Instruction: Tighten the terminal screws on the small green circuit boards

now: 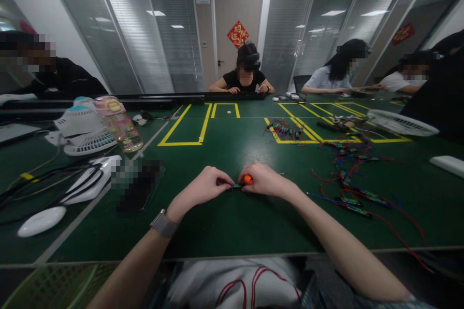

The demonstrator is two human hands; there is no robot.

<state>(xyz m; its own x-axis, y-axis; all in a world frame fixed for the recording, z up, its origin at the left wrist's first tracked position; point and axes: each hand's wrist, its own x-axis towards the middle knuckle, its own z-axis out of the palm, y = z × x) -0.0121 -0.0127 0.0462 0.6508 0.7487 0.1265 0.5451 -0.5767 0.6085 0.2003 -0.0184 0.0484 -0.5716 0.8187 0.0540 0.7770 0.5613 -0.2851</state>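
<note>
At the middle of the green table, a small green circuit board [236, 186] lies between my two hands. My left hand [208, 186] pinches its left end between thumb and fingertips. My right hand [266, 179] is closed at the board's right end, with its fingertips against it. The same hand holds an orange-handled screwdriver [248, 179], whose rounded orange end shows between thumb and fingers. A thin metal tip beyond the knuckles appears to be its shaft. My palm hides most of this tool.
Wired circuit boards [353, 205] lie to the right, and another bundle [286, 130] sits farther back. On the left are a dark phone-like slab [139, 186], a bottle [121, 128], a white fan [85, 128] and cables. Co-workers sit across the table [217, 231].
</note>
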